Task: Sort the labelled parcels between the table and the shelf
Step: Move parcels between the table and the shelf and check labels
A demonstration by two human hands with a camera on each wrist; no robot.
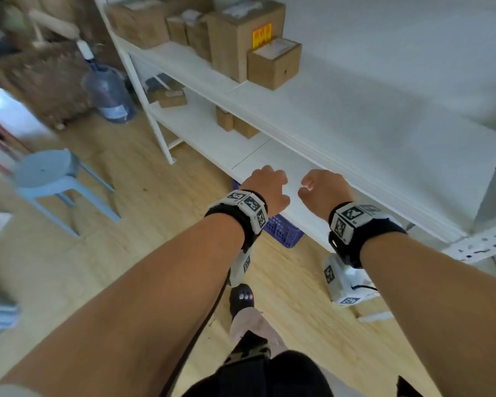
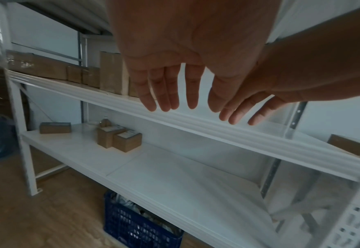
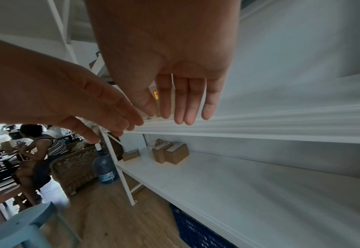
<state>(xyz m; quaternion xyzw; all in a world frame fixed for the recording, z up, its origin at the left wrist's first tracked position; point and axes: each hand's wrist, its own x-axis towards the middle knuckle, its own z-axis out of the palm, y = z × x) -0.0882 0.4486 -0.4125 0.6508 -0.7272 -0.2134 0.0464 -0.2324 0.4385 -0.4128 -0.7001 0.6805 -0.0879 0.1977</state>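
Both my hands hang side by side in front of the white shelf unit (image 1: 355,116), at the front edge of its lower board (image 1: 269,161). The left hand (image 1: 265,186) and right hand (image 1: 322,187) hold nothing. In the wrist views the fingers of the left hand (image 2: 168,90) and right hand (image 3: 183,100) point forward, straight and relaxed. Brown labelled parcels stand on the upper board: a tall box (image 1: 241,32) with a small box (image 1: 274,64) in front of it, and more to their left. Small parcels (image 1: 235,124) sit on the lower board.
A blue crate (image 1: 281,230) sits on the floor under the shelf, just below my hands. A pale blue stool (image 1: 49,173) and a water bottle (image 1: 108,93) stand to the left. A person (image 3: 41,151) sits at a table beyond the shelf's left end.
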